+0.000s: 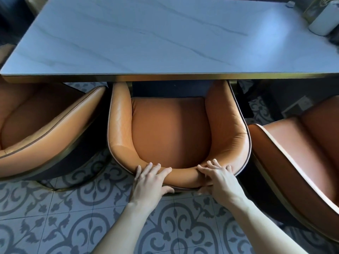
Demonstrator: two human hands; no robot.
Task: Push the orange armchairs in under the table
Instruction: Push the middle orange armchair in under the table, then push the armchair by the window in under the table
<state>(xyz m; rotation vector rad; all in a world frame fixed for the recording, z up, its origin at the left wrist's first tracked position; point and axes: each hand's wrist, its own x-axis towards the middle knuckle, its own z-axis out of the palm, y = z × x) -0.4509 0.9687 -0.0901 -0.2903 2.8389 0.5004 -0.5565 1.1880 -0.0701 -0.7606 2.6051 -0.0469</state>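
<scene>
Three orange leather armchairs stand along the near edge of a white marble table (146, 43) with a gold rim. The middle armchair (170, 129) faces the table, its armrest tips just under the table edge. My left hand (150, 182) and my right hand (218, 178) both grip the top of its backrest, fingers over the rim and thumbs behind. The left armchair (36, 125) sits partly under the table at a slant. The right armchair (302, 147) stands further out from the table, turned at an angle.
A white cylindrical container (324, 21) and a gold-framed item (313, 10) stand at the table's far right corner. Patterned grey floor tiles (64, 217) cover the ground. Narrow gaps separate the chairs.
</scene>
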